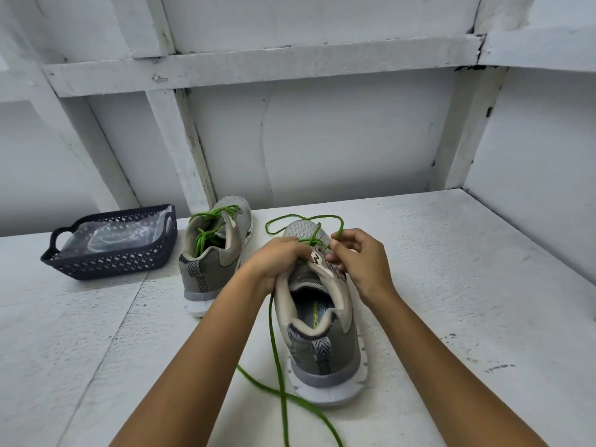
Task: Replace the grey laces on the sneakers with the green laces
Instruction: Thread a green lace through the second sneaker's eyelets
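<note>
Nearest, a green lace [276, 350] trails; the basket [109, 264] holds perhaps clear plastic [113, 235].

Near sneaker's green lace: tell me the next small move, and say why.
Probably pull the green lace through with the right hand, taking up the slack loop beyond the toe. That hand pinches the lace by the eyelets, while the left hand grips the near sneaker at its tongue.

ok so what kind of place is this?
Probably a bare home or workshop bench nook, hard to say more: a rough white-painted tabletop, white panel walls with exposed timber battens, and a dark plastic basket set at the back.
</note>
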`<state>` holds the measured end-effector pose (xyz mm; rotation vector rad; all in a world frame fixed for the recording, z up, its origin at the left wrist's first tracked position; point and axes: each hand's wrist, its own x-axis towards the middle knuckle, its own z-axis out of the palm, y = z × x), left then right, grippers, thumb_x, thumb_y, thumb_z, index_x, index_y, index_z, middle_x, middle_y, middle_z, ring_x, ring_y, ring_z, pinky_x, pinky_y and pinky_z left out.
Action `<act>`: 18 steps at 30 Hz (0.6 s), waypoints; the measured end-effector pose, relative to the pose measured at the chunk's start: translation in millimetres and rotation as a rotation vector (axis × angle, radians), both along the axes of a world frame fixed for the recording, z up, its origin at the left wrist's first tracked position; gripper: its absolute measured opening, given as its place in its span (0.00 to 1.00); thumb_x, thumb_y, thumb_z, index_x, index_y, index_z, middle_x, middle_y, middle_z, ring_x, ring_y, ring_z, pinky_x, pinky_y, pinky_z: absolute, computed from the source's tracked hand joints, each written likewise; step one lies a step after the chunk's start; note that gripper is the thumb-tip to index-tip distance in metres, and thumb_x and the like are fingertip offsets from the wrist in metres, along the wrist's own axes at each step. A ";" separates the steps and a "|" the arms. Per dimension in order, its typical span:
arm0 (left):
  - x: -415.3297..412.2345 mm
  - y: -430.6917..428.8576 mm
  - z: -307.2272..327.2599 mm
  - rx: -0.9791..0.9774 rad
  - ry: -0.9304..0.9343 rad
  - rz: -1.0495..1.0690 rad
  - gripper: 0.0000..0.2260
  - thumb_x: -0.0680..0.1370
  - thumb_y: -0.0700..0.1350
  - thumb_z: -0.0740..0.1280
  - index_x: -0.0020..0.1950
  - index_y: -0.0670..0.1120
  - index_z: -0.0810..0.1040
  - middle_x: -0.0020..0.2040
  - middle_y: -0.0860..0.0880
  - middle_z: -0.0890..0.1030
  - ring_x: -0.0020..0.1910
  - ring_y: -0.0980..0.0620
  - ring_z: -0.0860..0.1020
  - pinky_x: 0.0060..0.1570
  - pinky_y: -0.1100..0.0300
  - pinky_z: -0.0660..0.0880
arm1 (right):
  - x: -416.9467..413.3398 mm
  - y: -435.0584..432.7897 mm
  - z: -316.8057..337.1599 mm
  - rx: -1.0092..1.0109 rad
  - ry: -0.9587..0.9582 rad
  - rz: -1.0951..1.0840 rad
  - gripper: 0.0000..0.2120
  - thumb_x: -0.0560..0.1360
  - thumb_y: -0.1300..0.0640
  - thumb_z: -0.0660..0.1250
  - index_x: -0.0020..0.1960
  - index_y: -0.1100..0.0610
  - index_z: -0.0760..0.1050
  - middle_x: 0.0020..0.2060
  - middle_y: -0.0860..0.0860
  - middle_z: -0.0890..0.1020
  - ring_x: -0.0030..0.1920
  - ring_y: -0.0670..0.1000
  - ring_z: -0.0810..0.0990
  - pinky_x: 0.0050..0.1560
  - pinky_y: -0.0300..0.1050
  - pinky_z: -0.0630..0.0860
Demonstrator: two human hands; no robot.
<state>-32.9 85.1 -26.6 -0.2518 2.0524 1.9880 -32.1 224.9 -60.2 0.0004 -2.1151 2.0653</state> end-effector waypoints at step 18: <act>-2.2 0.2 -7.1 -0.237 0.114 -0.047 0.11 0.75 0.32 0.62 0.54 0.40 0.79 0.57 0.49 0.72 0.53 0.56 0.72 0.46 0.63 0.70 | -1.8 2.7 -9.8 0.284 0.047 -0.019 0.04 0.71 0.60 0.72 0.38 0.56 0.79 0.35 0.47 0.81 0.38 0.44 0.77 0.40 0.37 0.72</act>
